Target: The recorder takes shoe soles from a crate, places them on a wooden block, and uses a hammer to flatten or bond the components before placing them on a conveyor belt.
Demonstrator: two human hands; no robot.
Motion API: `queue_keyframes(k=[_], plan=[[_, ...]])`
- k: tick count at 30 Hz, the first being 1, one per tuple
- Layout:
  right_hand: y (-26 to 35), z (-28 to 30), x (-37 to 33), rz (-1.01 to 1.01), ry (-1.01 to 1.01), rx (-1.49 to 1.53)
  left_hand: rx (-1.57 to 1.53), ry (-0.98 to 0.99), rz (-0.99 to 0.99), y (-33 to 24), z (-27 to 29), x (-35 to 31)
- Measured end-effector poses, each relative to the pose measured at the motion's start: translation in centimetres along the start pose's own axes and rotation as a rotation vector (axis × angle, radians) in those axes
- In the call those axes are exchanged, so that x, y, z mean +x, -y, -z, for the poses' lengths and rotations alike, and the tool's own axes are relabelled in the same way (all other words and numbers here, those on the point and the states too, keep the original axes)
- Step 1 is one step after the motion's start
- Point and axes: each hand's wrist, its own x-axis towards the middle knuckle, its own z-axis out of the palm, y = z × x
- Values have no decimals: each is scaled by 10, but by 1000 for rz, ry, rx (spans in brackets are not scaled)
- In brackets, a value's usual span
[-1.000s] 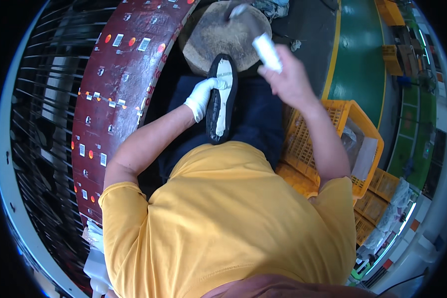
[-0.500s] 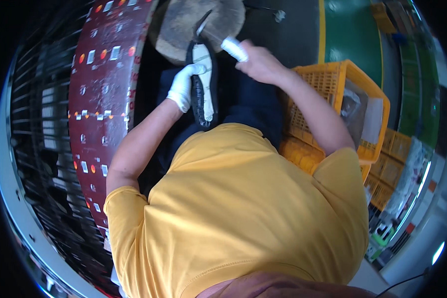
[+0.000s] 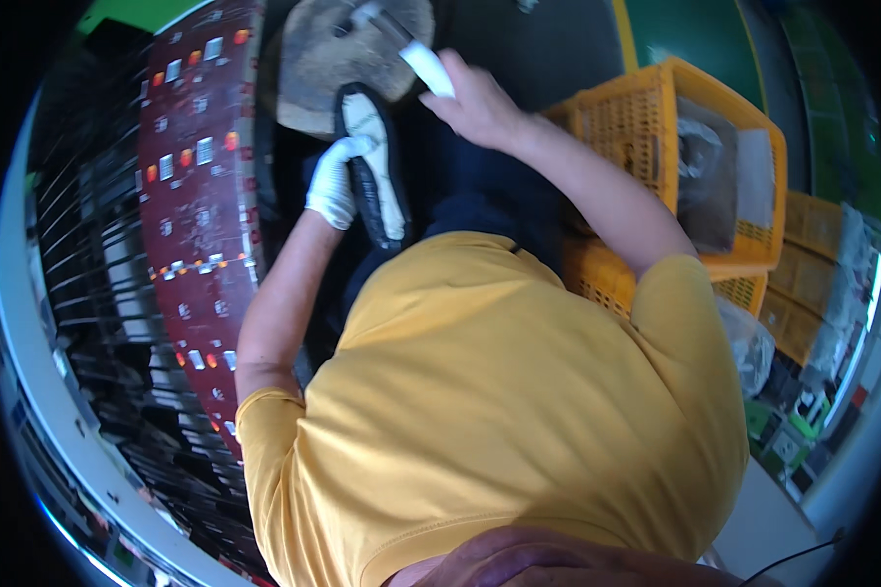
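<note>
My left hand [image 3: 334,182], in a white glove, grips a dark shoe [image 3: 389,157] by its side. The shoe lies sole side up over my lap, with a pale insole-shaped piece [image 3: 376,171] showing along its middle. Its toe points toward a round wooden block [image 3: 313,73]. In my bare right hand [image 3: 480,106] is a hammer [image 3: 427,68], held by its white handle. The metal head is over the block, beyond the shoe's toe and apart from it.
To the left runs a long dark red printed panel [image 3: 201,196], with a dark rack [image 3: 98,274] beyond it. Yellow plastic crates [image 3: 668,137] stand close by my right arm, the upper one holding clear plastic. More crates [image 3: 798,279] are farther right.
The hammer head has moved from close by the shoe's toe to farther out over the wooden block. The whole view has shifted, while my left hand keeps its hold on the shoe.
</note>
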Motion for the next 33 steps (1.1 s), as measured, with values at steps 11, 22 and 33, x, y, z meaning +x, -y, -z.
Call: queue_keyframes(k=[11,22,33], plan=[[-35,2,-12,-407,89,89,27,-27,-148,-34,-14,-21],[4,13,-31,6,-258,183,-417,62,-740,-75,-17,26],[-7,-6,-21,6,-124,-156,-263,157,-796,-34,-27,-37]])
